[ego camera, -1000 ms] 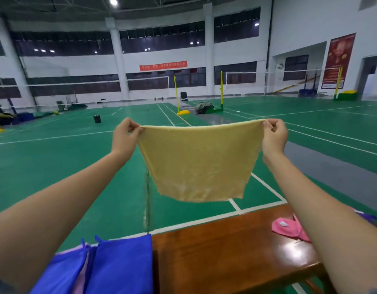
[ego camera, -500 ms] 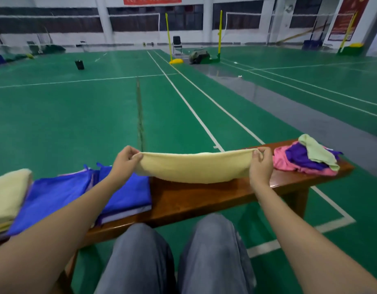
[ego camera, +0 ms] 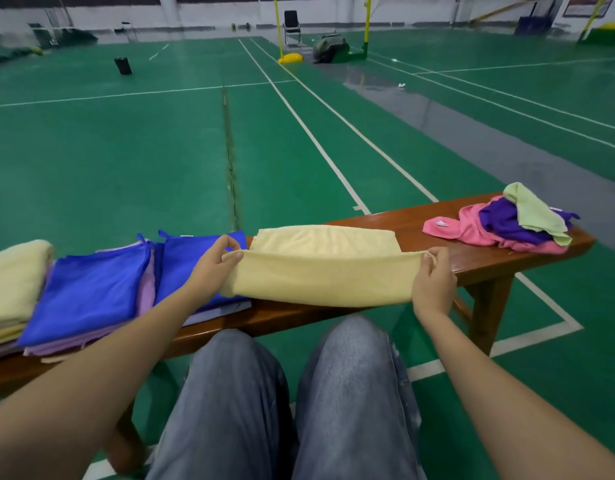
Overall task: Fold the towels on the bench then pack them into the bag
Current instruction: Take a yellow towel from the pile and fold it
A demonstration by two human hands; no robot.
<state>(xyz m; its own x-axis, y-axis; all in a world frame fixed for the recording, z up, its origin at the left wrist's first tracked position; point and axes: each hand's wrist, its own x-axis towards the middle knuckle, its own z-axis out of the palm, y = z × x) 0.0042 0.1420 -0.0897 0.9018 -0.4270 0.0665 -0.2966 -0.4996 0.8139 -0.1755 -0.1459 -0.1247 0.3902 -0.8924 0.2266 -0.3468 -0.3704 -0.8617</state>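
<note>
A pale yellow towel (ego camera: pixel 320 271) lies doubled over the middle of the wooden bench (ego camera: pixel 479 261). My left hand (ego camera: pixel 212 265) pinches its left corner, and my right hand (ego camera: pixel 434 275) pinches its right corner. The near half of the towel hangs over the bench's front edge between my hands. To the left lie folded blue towels (ego camera: pixel 91 292) on lilac ones, with a folded yellow stack (ego camera: pixel 12 282) at the far left. A loose heap of pink, purple and light green towels (ego camera: pixel 507 223) sits at the bench's right end. No bag can be made out.
My knees in grey jeans (ego camera: pixel 288 393) are just in front of the bench. Beyond it stretches a green court floor with white lines. Far off stand yellow net posts (ego camera: pixel 366 22), a chair (ego camera: pixel 292 26), a dark bag (ego camera: pixel 330 48) and a black bin (ego camera: pixel 123 65).
The yellow towel was held up stretched in the air a second ago. Both hands have brought it down onto the bench, and it now lies doubled there. The view has tipped downward.
</note>
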